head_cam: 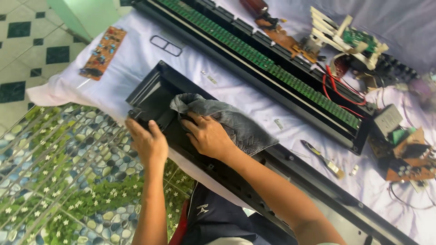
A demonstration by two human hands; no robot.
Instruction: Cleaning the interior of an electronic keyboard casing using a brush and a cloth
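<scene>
Two bare hands work at the near end of a long black plastic casing (159,90) lying slantwise on a white cloth-covered table (136,54). The left hand (147,143) curls over the casing's near corner edge, fingers clamped on the rim. The right hand (209,136) presses a grey rag (227,120) flat into the casing, fingers spread over the cloth rather than closed round it. Beyond, parallel to the casing, lies a second long black frame carrying a green circuit strip (263,61). A brown circuit board (103,52) sits alone near the table's left edge, with a small dark oblong outline (166,45) just beside it on the cloth. At far right are red wires (338,88), a white ribbed part with a green board (349,38), and more brown boards (408,168). A small brush (323,159) lies between the two frames. The table's left edge drops to tiled floor (27,41); bare cloth stays open between the frames. A pebble-patterned mat (59,181) lies below the near edge
</scene>
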